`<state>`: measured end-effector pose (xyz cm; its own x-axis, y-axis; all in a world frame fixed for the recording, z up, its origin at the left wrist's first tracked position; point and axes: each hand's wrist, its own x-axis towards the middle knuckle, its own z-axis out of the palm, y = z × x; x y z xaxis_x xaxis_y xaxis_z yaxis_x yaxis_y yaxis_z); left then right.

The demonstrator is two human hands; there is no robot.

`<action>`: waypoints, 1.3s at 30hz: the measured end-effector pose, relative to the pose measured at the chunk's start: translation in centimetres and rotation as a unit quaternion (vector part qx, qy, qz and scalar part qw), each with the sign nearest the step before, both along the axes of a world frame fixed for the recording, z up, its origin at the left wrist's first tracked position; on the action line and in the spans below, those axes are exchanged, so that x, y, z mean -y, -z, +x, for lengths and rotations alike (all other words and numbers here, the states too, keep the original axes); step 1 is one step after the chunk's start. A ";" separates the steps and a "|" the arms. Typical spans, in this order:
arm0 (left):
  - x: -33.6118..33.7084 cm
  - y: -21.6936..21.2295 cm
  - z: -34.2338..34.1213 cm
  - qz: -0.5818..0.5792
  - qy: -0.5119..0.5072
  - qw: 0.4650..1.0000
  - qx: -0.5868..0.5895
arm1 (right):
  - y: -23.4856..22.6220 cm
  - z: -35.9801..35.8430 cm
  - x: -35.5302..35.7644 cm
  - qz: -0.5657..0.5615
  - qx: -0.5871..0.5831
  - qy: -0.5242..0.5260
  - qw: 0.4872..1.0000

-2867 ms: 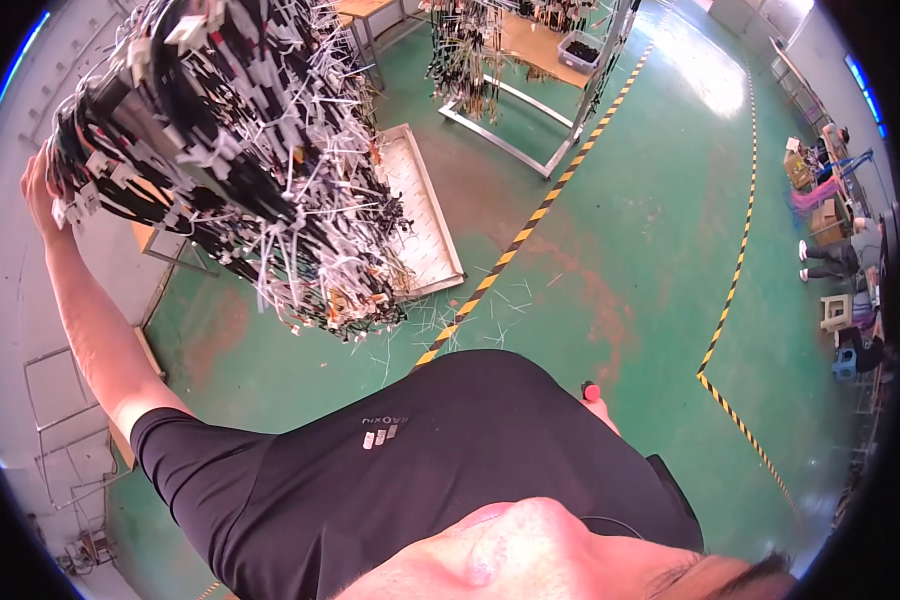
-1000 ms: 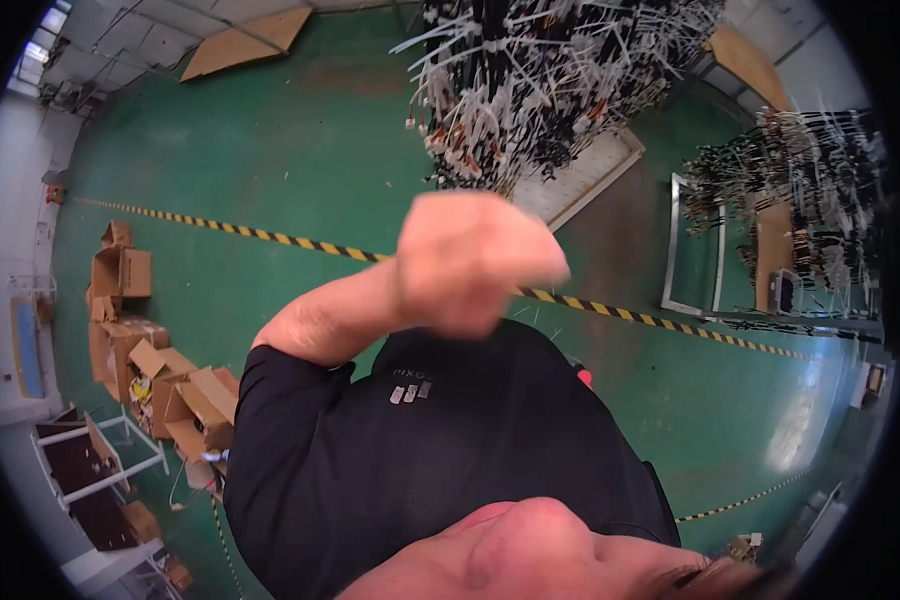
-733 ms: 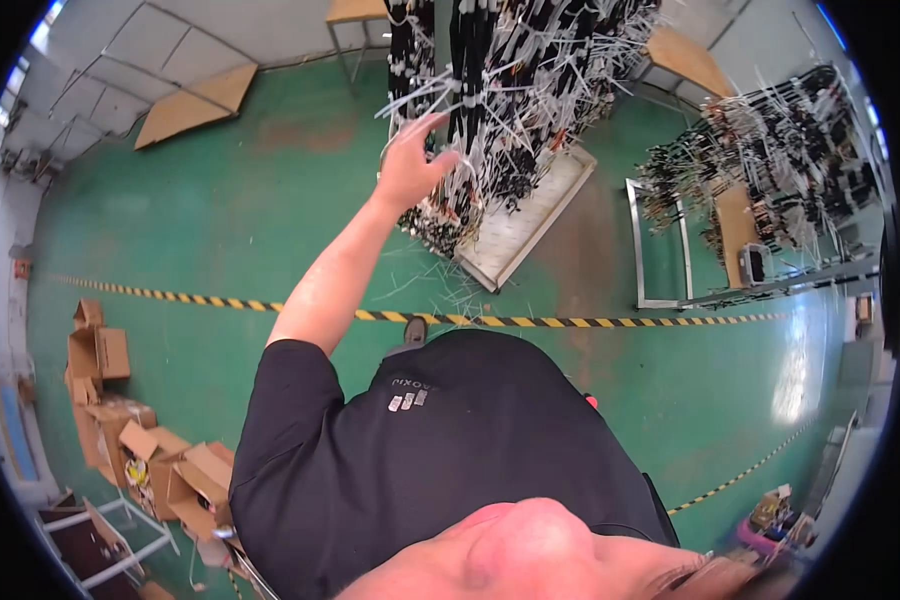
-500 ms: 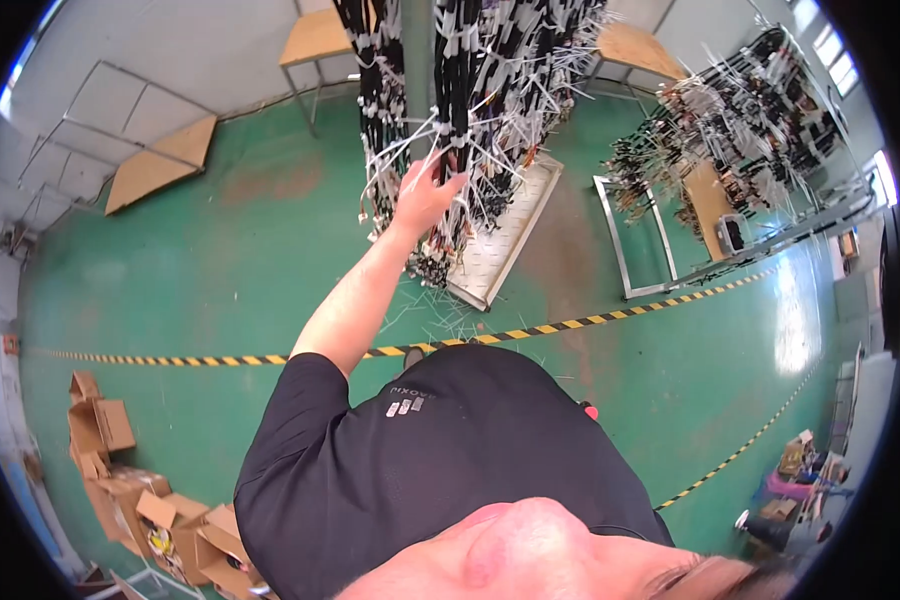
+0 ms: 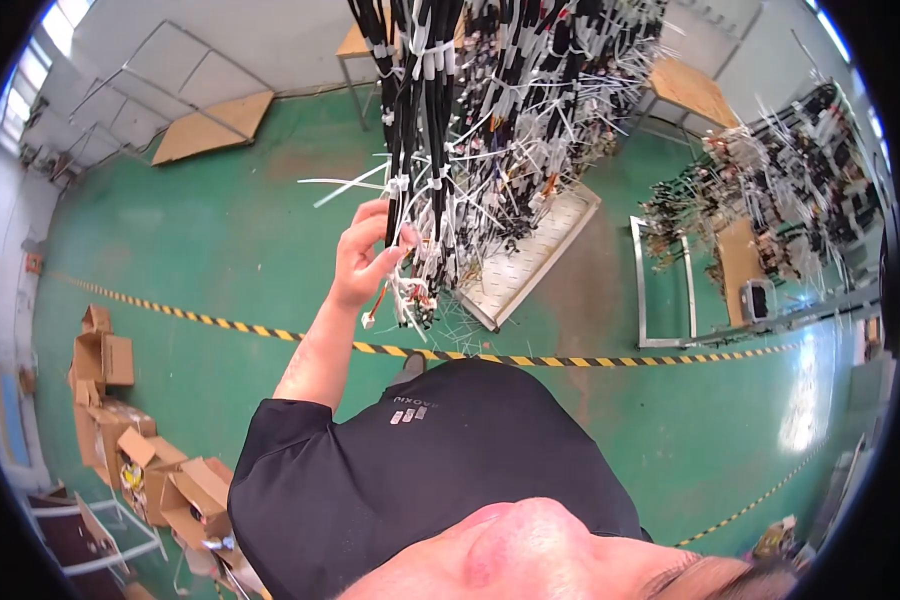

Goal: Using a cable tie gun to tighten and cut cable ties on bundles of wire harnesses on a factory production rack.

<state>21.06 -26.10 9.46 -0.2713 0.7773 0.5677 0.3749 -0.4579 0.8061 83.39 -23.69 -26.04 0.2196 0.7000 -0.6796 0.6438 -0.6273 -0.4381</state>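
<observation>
left hand (image 5: 361,256): upper middle of frame, palm side toward the cables, thumb and fingers curved around the lower part of a hanging black cable bundle (image 5: 398,186). fingertips lie close to the wires; whether they are clamped on them, cannot tell. bundle hangs at upper centre, in front of a larger mass of cables (image 5: 530,120) with white ties and plugs. long white ties stick out leftward just above the hand; a red-orange wire ending in a white plug (image 5: 368,321) dangles just below it.

containers. white tray (image 5: 562,240): shallow, low rim, marked base, set slantwise below the cable mass, centre right; cable ends hide its upper left part. grey bin (image 5: 744,302): small, right side of frame, on a wooden board beside the second rack of cables (image 5: 770,175); dark contents, kind unclear. cardboard boxes (image 5: 118,360): a row at lower left, flaps up. one box (image 5: 156,492) in that row holds yellow and white items, too small to identify; contents of the others not legible.

floor (image 5: 270,240): green, thin white offcuts scattered near the tray's lower corner, striped tape (image 5: 570,361) running across below.
</observation>
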 end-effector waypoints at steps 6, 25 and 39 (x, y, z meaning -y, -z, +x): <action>-2.0 -0.3 1.8 -0.066 0.121 0.946 0.295 | 3.3 3.8 -5.7 -0.052 -0.064 -0.059 0.995; 3.3 -4.2 5.1 -0.115 0.015 0.979 0.167 | -27.9 -28.5 -12.7 0.097 -0.573 -0.515 0.630; 8.4 -10.3 6.0 -0.084 0.155 0.933 0.315 | -25.9 -41.5 -15.7 0.066 -0.594 -0.351 0.721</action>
